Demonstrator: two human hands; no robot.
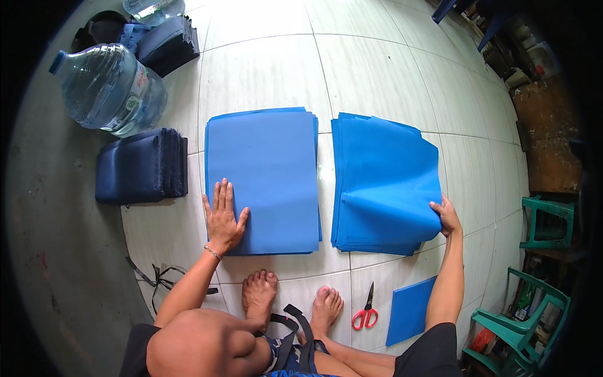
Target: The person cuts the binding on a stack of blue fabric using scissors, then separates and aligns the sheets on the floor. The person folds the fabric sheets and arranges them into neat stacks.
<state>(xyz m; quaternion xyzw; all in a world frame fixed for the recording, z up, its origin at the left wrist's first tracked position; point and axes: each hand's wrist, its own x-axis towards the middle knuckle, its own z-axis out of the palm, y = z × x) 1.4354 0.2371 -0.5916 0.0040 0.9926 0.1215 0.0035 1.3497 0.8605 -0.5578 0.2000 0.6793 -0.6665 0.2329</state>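
Two stacks of blue sheets lie side by side on the tiled floor. My left hand point(224, 218) rests flat, fingers spread, on the lower left part of the left stack point(270, 163), whose top sheet is smooth. At the right edge of the right stack point(377, 151), my right hand point(446, 216) pinches the lower right corner of its top sheet point(402, 201). That sheet is lifted and creased there, and the sheets under it look slightly uneven. Whether the sheets are fabric or another thin material I cannot tell.
Red-handled scissors point(365, 312) and a folded blue piece point(411, 311) lie near my right forearm. Dark folded cloth stacks point(141, 166) and a large water bottle point(113, 88) stand at left. Black straps point(166, 276) lie near my left arm. Green plastic stools point(524, 320) line the right side.
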